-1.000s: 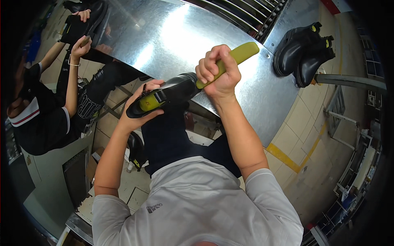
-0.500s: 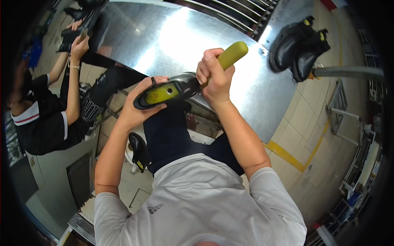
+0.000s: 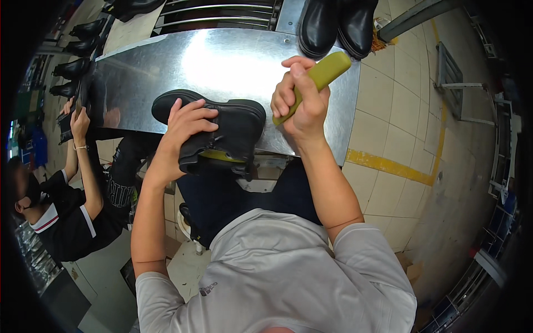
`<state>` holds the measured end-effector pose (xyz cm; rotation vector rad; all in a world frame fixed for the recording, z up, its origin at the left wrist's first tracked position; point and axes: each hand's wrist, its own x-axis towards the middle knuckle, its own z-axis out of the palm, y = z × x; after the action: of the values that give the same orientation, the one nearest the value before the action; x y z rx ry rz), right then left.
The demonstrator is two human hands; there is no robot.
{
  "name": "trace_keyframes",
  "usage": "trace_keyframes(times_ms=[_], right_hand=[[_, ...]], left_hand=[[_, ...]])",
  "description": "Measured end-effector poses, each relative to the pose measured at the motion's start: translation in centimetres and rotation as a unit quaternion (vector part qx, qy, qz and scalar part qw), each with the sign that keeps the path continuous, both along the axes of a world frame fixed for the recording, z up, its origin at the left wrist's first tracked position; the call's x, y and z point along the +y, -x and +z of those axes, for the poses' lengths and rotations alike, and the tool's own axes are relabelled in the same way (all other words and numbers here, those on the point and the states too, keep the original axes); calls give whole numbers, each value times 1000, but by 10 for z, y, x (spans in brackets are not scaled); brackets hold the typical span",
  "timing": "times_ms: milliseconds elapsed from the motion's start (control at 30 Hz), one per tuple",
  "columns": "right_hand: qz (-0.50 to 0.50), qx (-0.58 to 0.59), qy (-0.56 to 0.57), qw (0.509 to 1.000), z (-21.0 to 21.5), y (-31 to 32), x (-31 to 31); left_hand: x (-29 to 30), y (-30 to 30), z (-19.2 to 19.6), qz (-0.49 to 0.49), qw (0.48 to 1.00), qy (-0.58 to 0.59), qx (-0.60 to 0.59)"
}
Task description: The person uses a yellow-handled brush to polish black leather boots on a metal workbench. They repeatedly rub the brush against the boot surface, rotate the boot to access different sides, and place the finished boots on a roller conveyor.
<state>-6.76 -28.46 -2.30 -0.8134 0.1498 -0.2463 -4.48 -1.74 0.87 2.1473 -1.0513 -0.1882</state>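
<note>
A black ankle boot lies turned on its side at the near edge of the metal table, toe to the left and opening toward me. Inside its opening a yellow-green lining shows. My left hand grips it around the instep, fingers across the upper and thumb hidden. To the right, over the table, my right hand is closed round an olive-green rounded bar, tilted with its thick end up and to the right. The bar is apart from the boot; its exact kind cannot be made out.
The shiny metal table spans the front, with a roller conveyor behind it. Two black boots stand at its far right corner. On the left a co-worker sits handling something dark, near several black boots.
The boot has turned onto its side, its sole edge now facing away from me. My right hand has drawn the green bar away from it. My view has shifted.
</note>
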Motion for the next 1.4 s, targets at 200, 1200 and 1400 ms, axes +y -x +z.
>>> trace_keyframes(times_ms=[200,1200,1400], right_hand=[[27,17,-31,999,-21,1,12],[239,-81,248,935,37,-70,65],[39,-47,105,993,22,-26,-15]], left_hand=[[3,2,-17,0,998,44,-34],[11,18,-37,29,991,114,-68],[7,12,-36,29,992,104,-71]])
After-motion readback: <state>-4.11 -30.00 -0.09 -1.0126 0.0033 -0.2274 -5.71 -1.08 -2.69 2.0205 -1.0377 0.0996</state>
